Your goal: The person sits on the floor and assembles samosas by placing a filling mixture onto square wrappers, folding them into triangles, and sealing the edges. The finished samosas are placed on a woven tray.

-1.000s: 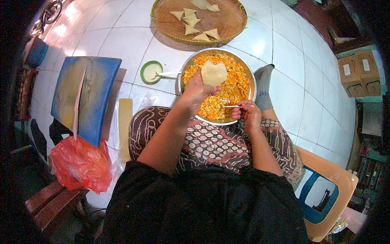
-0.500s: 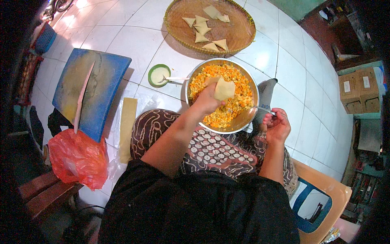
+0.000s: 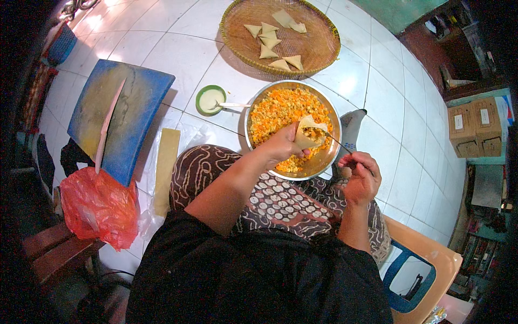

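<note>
My left hand [image 3: 281,144] is closed round a dough wrapper [image 3: 308,133] folded into a cone, its mouth facing up over a metal bowl [image 3: 249,120]. Orange and pale yellow chopped filling [image 3: 283,108] covers the bowl's inside, and some of it shows within the cone. In my right hand [image 3: 360,175] a thin-handled metal spoon [image 3: 339,141] is pinched. Its far end reaches the cone's opening, where the filling partly hides the spoon's tip.
Folded triangles of dough lie in a round woven tray [image 3: 226,40] beyond the bowl. A green dish [image 3: 209,100] of white paste with a spoon stands left. Further left are a dough strip [image 3: 167,167], a blue board [image 3: 140,108] with a knife, and a red plastic bag [image 3: 100,208].
The spoon has come up from the filling in the bowl to the wrapper's mouth. My left hand has lowered slightly and turned the cone's opening, with filling now visible inside.
</note>
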### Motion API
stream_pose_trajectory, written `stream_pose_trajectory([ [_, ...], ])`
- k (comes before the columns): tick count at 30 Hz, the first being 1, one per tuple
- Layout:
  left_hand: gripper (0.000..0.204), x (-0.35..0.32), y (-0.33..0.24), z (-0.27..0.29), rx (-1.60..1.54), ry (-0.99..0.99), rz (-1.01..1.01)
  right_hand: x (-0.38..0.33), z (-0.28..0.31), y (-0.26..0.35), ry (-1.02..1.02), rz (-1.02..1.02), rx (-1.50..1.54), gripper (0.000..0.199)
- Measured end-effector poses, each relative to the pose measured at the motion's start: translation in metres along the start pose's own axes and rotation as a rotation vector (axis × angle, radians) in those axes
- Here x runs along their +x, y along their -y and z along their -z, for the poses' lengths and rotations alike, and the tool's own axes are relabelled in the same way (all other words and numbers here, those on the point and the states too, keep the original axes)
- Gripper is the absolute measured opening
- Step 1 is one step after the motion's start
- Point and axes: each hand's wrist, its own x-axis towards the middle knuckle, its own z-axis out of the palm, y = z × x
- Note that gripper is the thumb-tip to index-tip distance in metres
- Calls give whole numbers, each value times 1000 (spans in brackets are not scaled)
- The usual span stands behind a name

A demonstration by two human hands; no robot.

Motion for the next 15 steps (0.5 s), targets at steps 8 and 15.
stream_pose_trajectory([
  [8,49,-2,-5,-2,-72,-2,9,-7,-8,13,-25,73,-55,20],
  [15,53,-2,-4,0,-85,13,48,-10,-16,23,-1,232,-210,20],
])
